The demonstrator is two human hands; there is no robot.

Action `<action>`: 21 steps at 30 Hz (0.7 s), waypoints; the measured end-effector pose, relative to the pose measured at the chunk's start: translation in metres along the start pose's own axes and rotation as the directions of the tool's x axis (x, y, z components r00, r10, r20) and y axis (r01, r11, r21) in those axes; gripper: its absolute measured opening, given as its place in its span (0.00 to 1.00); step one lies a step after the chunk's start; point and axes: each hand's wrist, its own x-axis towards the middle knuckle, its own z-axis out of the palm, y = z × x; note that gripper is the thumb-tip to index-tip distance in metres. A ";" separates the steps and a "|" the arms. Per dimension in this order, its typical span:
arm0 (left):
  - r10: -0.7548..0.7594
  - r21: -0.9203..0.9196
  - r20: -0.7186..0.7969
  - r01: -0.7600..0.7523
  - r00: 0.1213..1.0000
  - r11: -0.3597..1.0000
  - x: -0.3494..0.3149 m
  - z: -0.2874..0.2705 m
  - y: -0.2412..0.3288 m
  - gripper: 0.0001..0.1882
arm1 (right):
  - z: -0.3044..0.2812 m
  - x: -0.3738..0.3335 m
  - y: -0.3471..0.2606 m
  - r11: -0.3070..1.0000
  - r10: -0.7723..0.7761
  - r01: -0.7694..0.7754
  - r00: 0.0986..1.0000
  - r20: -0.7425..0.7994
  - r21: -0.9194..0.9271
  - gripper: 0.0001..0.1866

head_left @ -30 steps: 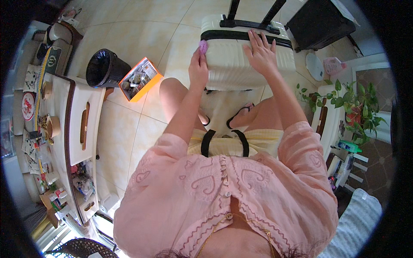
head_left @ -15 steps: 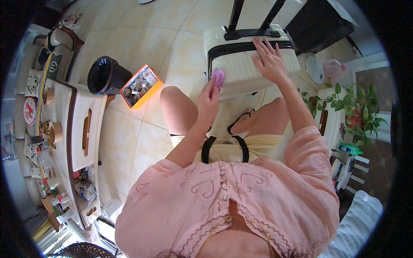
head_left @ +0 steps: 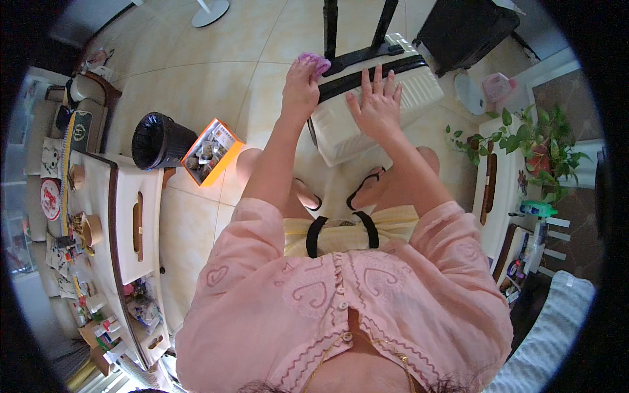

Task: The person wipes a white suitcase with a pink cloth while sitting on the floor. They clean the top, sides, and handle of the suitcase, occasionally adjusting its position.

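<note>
A cream hard-shell suitcase (head_left: 357,128) stands upright on the floor in front of me, with its black telescopic handle (head_left: 330,33) pulled out. My left hand (head_left: 300,92) is closed round a crumpled purple cloth (head_left: 315,63), which touches the far left corner of the suitcase top by the handle base. Part of the cloth is hidden by my fingers. My right hand (head_left: 378,105) lies flat on the suitcase, fingers spread, its fingertips on the black band that runs across it.
To the left are a black-lined bin (head_left: 160,141), an orange box (head_left: 211,152) of small packets and a cluttered table (head_left: 98,177). A black suitcase (head_left: 465,33) stands at the far right. A leafy plant (head_left: 531,147) hangs over a white cabinet (head_left: 491,177) on the right.
My left hand has moved the purple cloth from the suitcase's near left side up and away to its far left corner. The suitcase has turned and tilted slightly; my right hand has shifted left.
</note>
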 end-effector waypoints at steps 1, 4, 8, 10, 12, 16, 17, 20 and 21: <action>0.026 0.001 0.003 -0.026 1.000 1.000 0.001 -0.005 0.011 0.17 | -0.004 0.000 0.001 1.000 -0.011 0.012 1.000 0.013 -0.005 0.38; 0.023 0.039 -0.054 -0.021 0.998 0.999 -0.027 -0.008 0.013 0.17 | 0.003 0.001 0.013 0.993 -0.119 0.120 0.992 -0.045 0.011 0.38; 0.014 0.074 -0.065 -0.009 0.998 0.997 -0.073 -0.023 0.037 0.17 | -0.007 0.008 0.035 0.936 -0.323 0.325 0.946 -0.039 0.134 0.36; -0.001 0.148 -0.026 0.005 1.000 0.989 -0.086 -0.031 0.053 0.17 | -0.009 0.017 0.047 0.869 -0.457 0.455 0.889 -0.036 0.192 0.36; -0.010 0.161 -0.007 0.011 1.000 0.987 -0.095 -0.040 0.066 0.17 | -0.017 0.024 0.050 0.830 -0.533 0.516 0.846 0.027 0.209 0.35; -0.066 0.209 -0.086 0.083 0.994 0.974 -0.100 -0.048 0.054 0.19 | -0.027 0.026 0.033 0.885 -0.459 0.430 0.871 0.175 0.177 0.33; -0.056 0.203 -0.113 0.078 0.992 0.976 -0.091 -0.048 0.042 0.20 | -0.019 0.021 0.025 0.920 -0.369 0.332 0.911 0.181 0.207 0.33; -0.046 0.213 -0.101 0.067 0.994 0.975 -0.082 -0.045 0.029 0.21 | 0.001 0.007 -0.007 0.969 -0.176 0.145 0.973 0.148 0.203 0.34; -0.031 0.219 -0.083 0.049 0.996 0.974 -0.077 -0.044 0.027 0.21 | 0.005 0.007 -0.015 0.981 -0.140 0.124 0.985 0.099 0.148 0.34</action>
